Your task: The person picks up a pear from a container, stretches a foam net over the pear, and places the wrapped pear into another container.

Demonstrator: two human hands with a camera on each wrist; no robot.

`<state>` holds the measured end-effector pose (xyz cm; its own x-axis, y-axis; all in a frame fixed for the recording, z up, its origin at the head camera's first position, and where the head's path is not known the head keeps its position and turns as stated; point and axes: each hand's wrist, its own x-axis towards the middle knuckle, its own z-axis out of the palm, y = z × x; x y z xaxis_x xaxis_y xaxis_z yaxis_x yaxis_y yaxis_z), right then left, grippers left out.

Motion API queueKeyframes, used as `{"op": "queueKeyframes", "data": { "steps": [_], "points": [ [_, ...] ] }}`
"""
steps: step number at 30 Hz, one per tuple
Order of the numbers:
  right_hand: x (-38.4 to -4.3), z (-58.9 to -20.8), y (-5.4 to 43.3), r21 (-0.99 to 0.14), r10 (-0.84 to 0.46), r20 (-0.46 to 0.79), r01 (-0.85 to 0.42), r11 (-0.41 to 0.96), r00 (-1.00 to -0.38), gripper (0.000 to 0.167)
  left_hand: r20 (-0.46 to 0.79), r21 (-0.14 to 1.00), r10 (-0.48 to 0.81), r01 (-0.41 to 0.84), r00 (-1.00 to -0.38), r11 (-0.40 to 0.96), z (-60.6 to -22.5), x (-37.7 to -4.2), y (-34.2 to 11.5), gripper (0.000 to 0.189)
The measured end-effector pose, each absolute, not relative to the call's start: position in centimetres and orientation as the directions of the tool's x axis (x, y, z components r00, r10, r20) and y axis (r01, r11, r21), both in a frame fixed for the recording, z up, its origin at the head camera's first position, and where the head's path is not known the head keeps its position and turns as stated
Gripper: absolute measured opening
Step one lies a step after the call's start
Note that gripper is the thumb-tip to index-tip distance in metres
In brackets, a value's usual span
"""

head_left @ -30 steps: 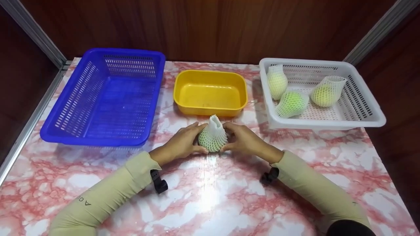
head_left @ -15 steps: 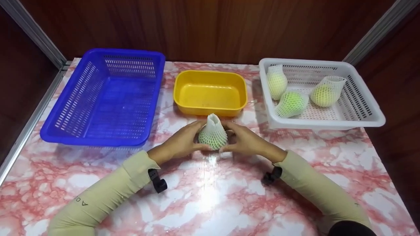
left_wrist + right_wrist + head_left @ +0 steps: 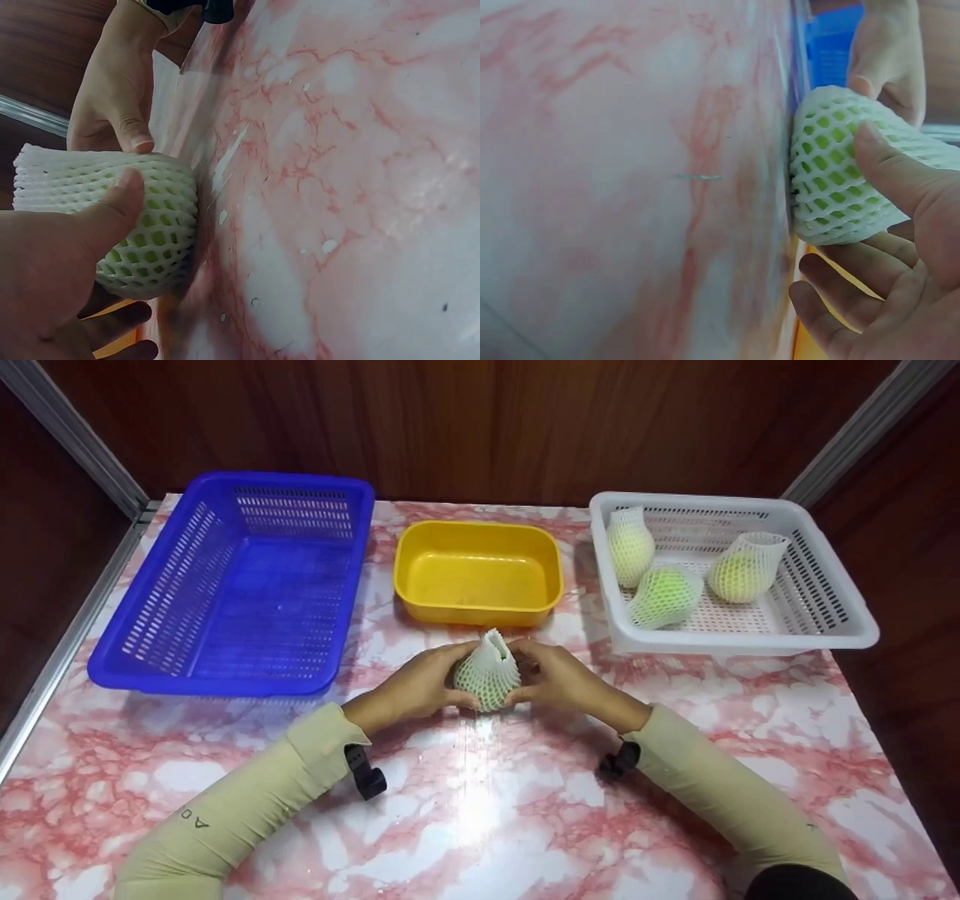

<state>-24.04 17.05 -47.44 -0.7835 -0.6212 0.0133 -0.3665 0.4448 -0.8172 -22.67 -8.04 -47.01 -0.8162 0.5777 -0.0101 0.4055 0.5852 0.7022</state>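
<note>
A green round fruit in a white foam net sleeve (image 3: 486,681) stands on the marbled table with the sleeve's gathered, ragged end pointing up. My left hand (image 3: 420,682) holds it from the left, thumb in front and fingers behind. From the right, my right hand (image 3: 556,679) holds it the same way. In the left wrist view the left thumb presses on the foam net (image 3: 146,225), and the other hand's thumb touches its far side. The right wrist view shows green fruit through the net (image 3: 840,165), with some right fingers spread below it.
Behind the hands stands a yellow tub (image 3: 480,610). A blue perforated basket (image 3: 225,684) is at the left. To the right, a white basket (image 3: 750,641) contains three more fruits in foam nets, including a green one (image 3: 667,594). Dark wood panels border the table.
Since half a second ago, the netted fruit has shifted slightly toward me and its open end has turned a little. Both hands keep their hold. The baskets and tub stay put.
</note>
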Motion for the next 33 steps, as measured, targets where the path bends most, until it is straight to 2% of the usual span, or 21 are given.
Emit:
{"op": "queueKeyframes", "data": {
  "steps": [9,14,23,33],
  "points": [
    [-23.9,-47.7,16.5,-0.763,-0.578,-0.027,-0.357,0.538,-0.815,0.079,-0.008,0.649,0.554,0.418,-0.832,0.636,-47.8,-22.8,-8.2,0.092],
    [-23.8,-47.8,16.6,-0.776,-0.581,-0.023,-0.352,0.524,-0.813,0.078,-0.013,0.677,0.545,0.393,-0.839,0.622,-47.8,-22.8,-8.1,0.093],
    [-24.0,-47.6,17.2,-0.859,-0.599,-0.019,-0.294,0.419,-0.8,0.076,0.002,0.828,0.579,0.326,-0.815,0.456,-47.5,-23.2,-8.1,0.088],
    [-23.7,-46.2,17.4,-0.954,-0.544,-0.025,-0.143,0.264,-0.838,0.068,-0.007,0.936,0.535,0.183,-0.845,0.301,-46.3,-23.2,-8.0,0.076]
  ]
}}
